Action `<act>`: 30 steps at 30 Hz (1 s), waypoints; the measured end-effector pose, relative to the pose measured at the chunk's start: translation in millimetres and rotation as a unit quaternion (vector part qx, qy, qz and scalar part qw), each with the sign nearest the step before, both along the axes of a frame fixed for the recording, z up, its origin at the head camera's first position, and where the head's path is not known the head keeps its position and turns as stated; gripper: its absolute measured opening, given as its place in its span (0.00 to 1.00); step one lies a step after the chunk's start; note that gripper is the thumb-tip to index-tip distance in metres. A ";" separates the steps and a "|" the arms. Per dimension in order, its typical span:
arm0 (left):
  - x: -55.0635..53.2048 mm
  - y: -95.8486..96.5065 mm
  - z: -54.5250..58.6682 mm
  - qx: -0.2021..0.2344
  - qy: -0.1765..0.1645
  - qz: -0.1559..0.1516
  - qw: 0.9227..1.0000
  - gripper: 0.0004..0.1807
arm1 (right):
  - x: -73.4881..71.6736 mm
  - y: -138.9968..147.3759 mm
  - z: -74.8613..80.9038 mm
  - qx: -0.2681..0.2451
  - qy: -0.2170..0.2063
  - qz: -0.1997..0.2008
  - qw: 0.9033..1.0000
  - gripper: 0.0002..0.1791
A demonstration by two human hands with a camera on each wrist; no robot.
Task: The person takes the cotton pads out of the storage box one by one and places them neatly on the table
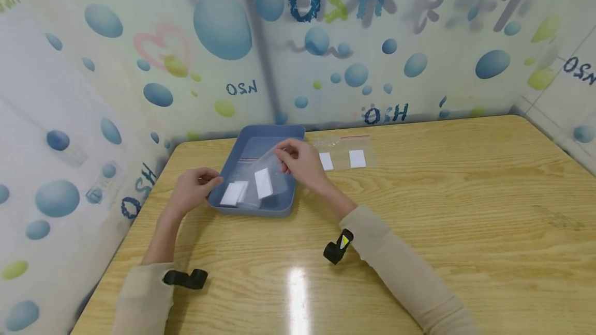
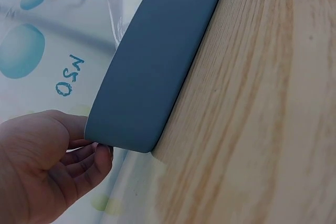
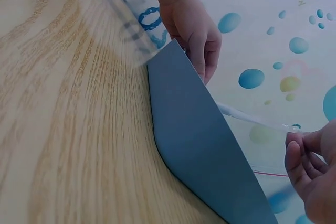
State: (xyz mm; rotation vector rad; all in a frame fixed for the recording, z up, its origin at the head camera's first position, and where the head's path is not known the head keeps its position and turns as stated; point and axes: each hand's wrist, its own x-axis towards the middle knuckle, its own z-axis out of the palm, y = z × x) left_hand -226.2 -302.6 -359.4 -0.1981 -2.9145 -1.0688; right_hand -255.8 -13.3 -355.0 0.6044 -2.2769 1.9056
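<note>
A blue-grey plastic tray sits on the wooden table with clear zip bags inside, white cards showing through them. At its near left corner, my left hand grips the rim, fingers bent at the wall; the left wrist view shows this hand at the tray's end. My right hand pinches the upper edge of a clear zip bag, lifted and slanting over the tray. A white card shows in that bag. In the right wrist view, thumb and fingers of my right hand hold the bag's corner.
Right of the tray, another clear zip bag with white cards lies flat on the table, partly behind my right hand. A wall covering with printed blue drops stands along the table's back and left.
</note>
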 end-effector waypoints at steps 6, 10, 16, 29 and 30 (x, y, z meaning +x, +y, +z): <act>-0.8 -0.1 -0.2 0.002 0.001 -0.002 1.000 0.18 | -2.1 9.5 -0.3 0.002 0.010 -0.011 1.000 0.08; -0.9 -0.2 -0.8 0.001 0.003 -0.003 1.000 0.17 | -3.4 16.3 -1.4 0.002 0.017 -0.020 1.000 0.08; -0.5 -0.2 -1.0 0.002 0.006 -0.003 1.000 0.16 | -5.4 27.0 0.1 -0.005 0.030 -0.018 0.999 0.08; -0.2 -0.4 -0.9 -0.002 0.006 0.002 1.000 0.16 | -7.3 53.0 6.3 -0.028 0.018 -0.022 0.999 0.08; -0.2 0.0 -0.9 -0.001 0.007 0.002 1.000 0.16 | -7.4 55.5 6.7 -0.029 0.015 -0.023 0.999 0.08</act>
